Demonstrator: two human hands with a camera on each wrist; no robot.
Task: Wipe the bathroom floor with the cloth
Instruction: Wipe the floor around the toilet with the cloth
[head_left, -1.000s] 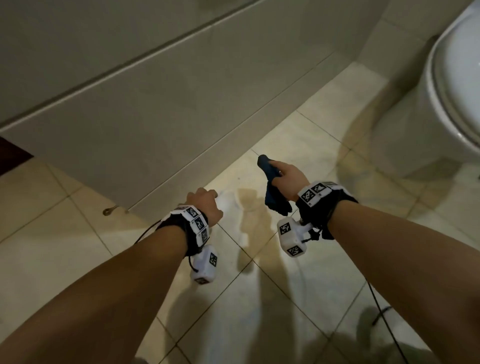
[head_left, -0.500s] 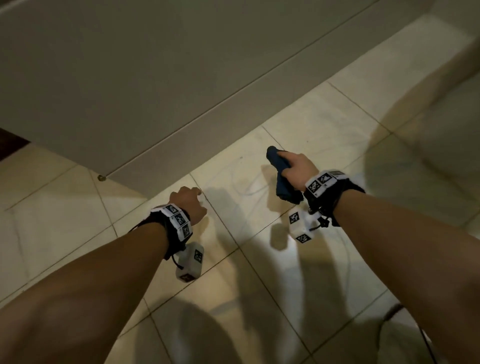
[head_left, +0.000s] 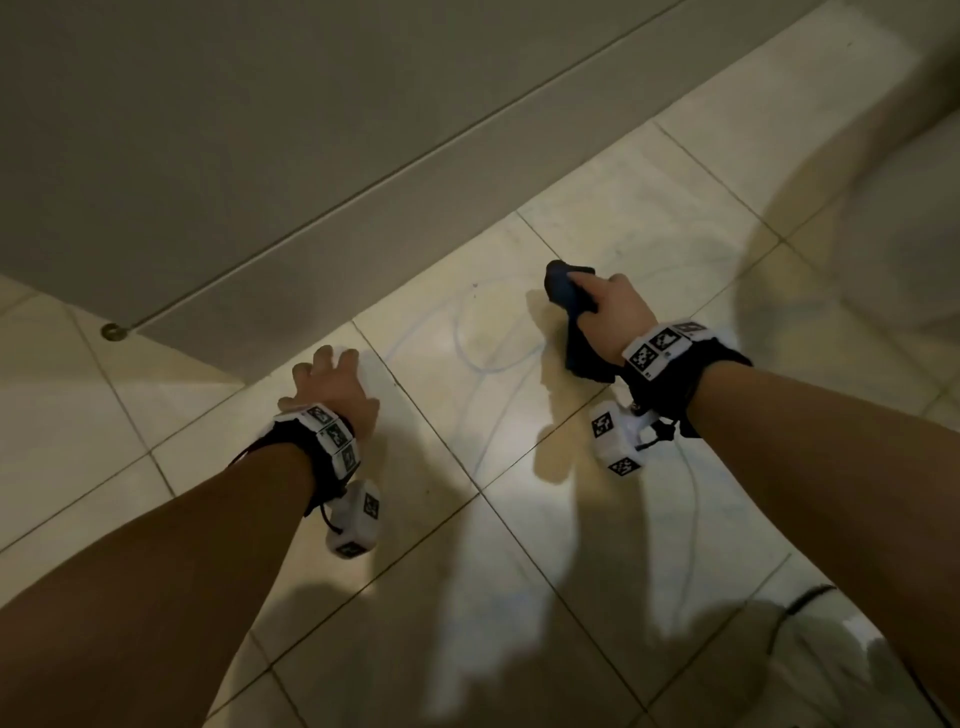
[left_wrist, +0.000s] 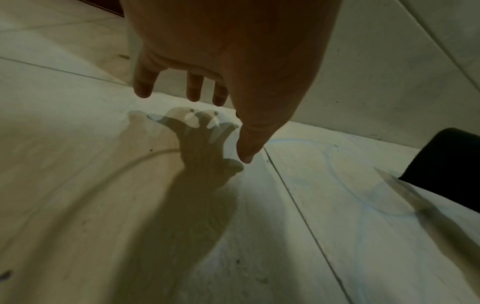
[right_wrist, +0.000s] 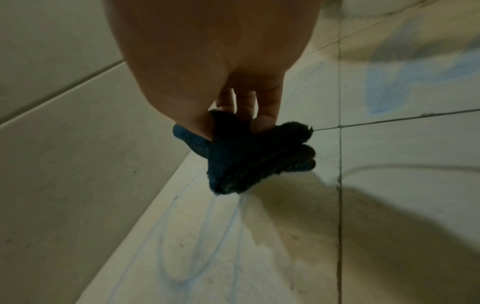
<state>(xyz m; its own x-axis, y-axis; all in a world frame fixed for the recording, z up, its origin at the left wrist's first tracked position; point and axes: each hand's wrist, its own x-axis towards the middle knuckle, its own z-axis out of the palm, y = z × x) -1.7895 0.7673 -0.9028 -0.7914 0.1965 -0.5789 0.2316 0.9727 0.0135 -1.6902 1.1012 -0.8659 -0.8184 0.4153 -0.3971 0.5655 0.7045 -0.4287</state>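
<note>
My right hand (head_left: 610, 312) grips a bunched dark blue cloth (head_left: 563, 291) just above the glossy beige floor tiles (head_left: 467, 571). In the right wrist view the cloth (right_wrist: 249, 154) is pinched between thumb and fingers (right_wrist: 267, 109), its lower end hanging close to the floor. My left hand (head_left: 332, 384) hovers low over the tiles with fingers spread and holds nothing. In the left wrist view its fingers (left_wrist: 194, 88) are straight above their shadow, and the cloth (left_wrist: 449, 168) shows at the right edge. Faint blue curved streaks (head_left: 488, 353) mark the tile between the hands.
A pale tiled wall (head_left: 311, 130) with a skirting strip runs diagonally just beyond both hands. A small round metal fitting (head_left: 110, 331) sits at the wall's corner on the left. A dark cable (head_left: 810, 597) lies on the floor at lower right.
The view has dropped closer to the floor and the toilet has left the frame. My left hand's fingers have spread from curled to open. My right hand has lowered the cloth toward the tile.
</note>
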